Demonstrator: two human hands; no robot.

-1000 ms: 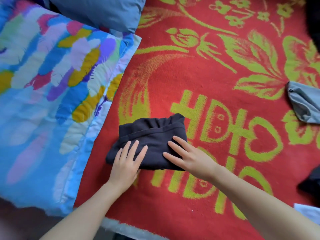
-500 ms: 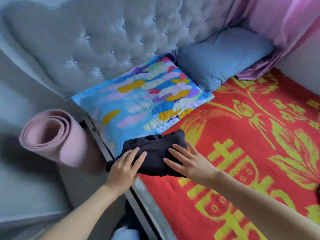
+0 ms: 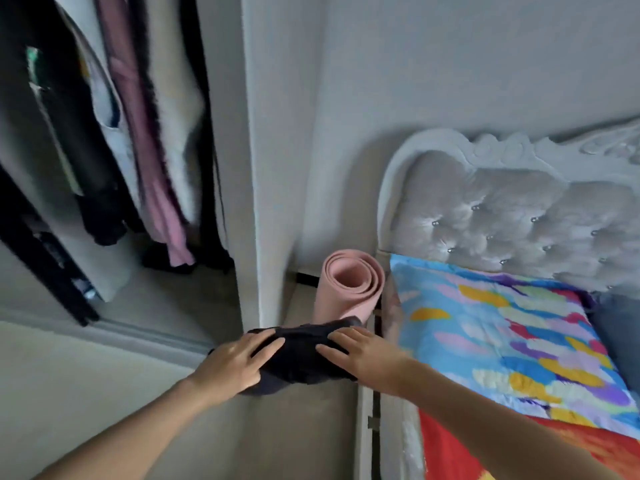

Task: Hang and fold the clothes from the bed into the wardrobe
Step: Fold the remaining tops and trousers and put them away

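Observation:
A folded dark garment is held in the air between both hands, above the floor beside the bed. My left hand grips its left side with fingers on top. On its right side my right hand holds it the same way. The open wardrobe fills the upper left, with several hanging clothes in dark, pink and white inside. The bed with its red blanket lies at the lower right.
A rolled pink mat stands upright between the wardrobe's side panel and the bed's tufted grey headboard. A colourful blue pillow lies at the head of the bed. Pale floor spreads in front of the wardrobe.
Both hands lifted the folded dark garment off the red blanket and carried it left, past the bed's edge. The view swung from the bed to the wardrobe.

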